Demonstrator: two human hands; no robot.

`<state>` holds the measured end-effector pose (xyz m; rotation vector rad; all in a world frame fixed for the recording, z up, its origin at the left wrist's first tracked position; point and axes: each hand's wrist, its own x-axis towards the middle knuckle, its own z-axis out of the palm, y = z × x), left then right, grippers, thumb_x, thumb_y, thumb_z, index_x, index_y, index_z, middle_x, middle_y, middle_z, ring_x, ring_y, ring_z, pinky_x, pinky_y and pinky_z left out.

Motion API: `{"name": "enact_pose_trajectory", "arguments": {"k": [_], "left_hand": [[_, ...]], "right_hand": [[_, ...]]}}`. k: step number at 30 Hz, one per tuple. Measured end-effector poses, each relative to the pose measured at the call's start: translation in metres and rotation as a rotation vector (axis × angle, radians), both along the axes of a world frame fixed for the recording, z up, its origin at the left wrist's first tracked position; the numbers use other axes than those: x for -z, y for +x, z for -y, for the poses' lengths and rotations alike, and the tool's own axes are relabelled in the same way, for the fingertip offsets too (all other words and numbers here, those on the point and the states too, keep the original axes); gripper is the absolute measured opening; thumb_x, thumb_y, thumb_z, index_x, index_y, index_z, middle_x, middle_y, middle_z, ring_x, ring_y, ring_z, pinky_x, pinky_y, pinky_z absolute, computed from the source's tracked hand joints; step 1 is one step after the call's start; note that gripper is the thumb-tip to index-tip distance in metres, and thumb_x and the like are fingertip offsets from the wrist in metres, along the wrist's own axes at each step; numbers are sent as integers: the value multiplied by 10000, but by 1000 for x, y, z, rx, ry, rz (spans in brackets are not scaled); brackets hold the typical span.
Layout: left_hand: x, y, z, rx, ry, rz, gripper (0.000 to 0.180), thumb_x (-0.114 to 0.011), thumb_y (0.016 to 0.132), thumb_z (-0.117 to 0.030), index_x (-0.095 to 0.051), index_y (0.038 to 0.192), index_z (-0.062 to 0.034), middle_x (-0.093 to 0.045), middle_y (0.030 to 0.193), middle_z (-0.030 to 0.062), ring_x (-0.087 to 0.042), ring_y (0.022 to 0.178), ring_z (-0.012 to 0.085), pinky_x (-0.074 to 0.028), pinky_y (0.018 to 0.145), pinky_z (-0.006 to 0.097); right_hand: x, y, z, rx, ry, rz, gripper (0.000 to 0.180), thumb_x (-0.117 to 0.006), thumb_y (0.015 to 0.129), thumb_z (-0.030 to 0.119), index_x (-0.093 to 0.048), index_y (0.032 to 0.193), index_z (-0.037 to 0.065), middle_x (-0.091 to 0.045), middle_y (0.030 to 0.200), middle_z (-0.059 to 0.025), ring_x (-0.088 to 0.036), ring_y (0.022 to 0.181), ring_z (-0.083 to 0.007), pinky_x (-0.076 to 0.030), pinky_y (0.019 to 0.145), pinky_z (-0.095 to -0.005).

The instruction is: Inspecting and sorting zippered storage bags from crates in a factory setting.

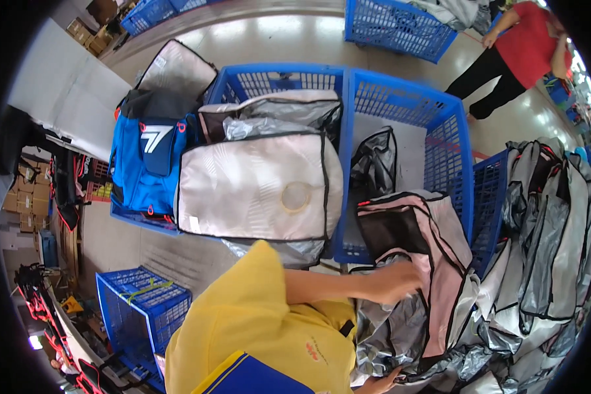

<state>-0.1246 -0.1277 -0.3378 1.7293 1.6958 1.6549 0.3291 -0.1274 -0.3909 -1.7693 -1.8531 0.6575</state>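
Observation:
My left hand point(400, 281) reaches across from the yellow sleeve onto a pale pink bag piece point(443, 259) with black piping, a dark mesh window and silver lining. Its fingers are blurred, so their grip is unclear. Low in the view, my right hand point(379, 381) is closed on the lower edge of the same piece, partly cut off by the frame. The upper end of the piece lies over the near rim of a blue crate point(463, 157). Crumpled silver lining point(391, 328) spreads between my two hands.
A pile of silver-grey bag pieces point(545, 230) fills the right side. Another blue crate point(276, 68) holds stacked pale panels point(253, 187) and a blue backpack point(144, 157). A blue crate point(144, 308) stands on the floor at lower left. A person in red point(525, 49) stands far right.

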Motion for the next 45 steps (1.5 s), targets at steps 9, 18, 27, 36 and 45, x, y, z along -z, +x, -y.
{"name": "enact_pose_trajectory", "arguments": {"k": [9, 18, 27, 36, 45], "left_hand": [[56, -134, 184, -1063, -644, -406, 238, -635, 893, -145, -643, 1101, -30, -623, 1175, 256, -583, 1120, 448, -469, 967, 538], [79, -113, 151, -639, -901, -244, 210, -612, 894, -141, -637, 1078, -43, -634, 1169, 163, -590, 1136, 377, -458, 970, 519], [113, -201, 200, -972, -863, -237, 278, -601, 904, -142, -636, 1165, -55, -593, 1352, 183, -530, 1339, 333, -472, 963, 503], [19, -59, 105, -576, -507, -319, 348, -681, 853, -107, -642, 1195, -59, -644, 1297, 108, -559, 1318, 295, -395, 1043, 488], [-13, 5, 48, -379, -35, -81, 171, -707, 876, -73, -608, 1016, -76, -666, 1089, 92, -649, 1022, 280, -478, 929, 417]], "right_hand": [[4, -8, -5, 51, -97, -101, 633, -691, 874, 344, -612, 1461, 120, -527, 1402, -424, -527, 1243, -592, -422, 1086, -605], [8, -11, 0, -52, 37, -271, 533, -641, 918, 251, -643, 1398, 21, -568, 1341, -416, -560, 1183, -577, -445, 1048, -580], [16, -13, -15, -183, 120, -278, 550, -642, 914, 261, -632, 1422, 50, -551, 1396, -391, -565, 1182, -564, -461, 1006, -579], [10, -13, -11, -75, 82, -264, 558, -630, 932, 273, -618, 1417, -2, -534, 1415, -395, -503, 1292, -564, -310, 1146, -629], [-12, -30, -10, -75, 117, -289, 534, -578, 861, 82, -642, 1379, -27, -512, 1387, -455, -506, 1279, -598, -353, 1133, -630]]}}
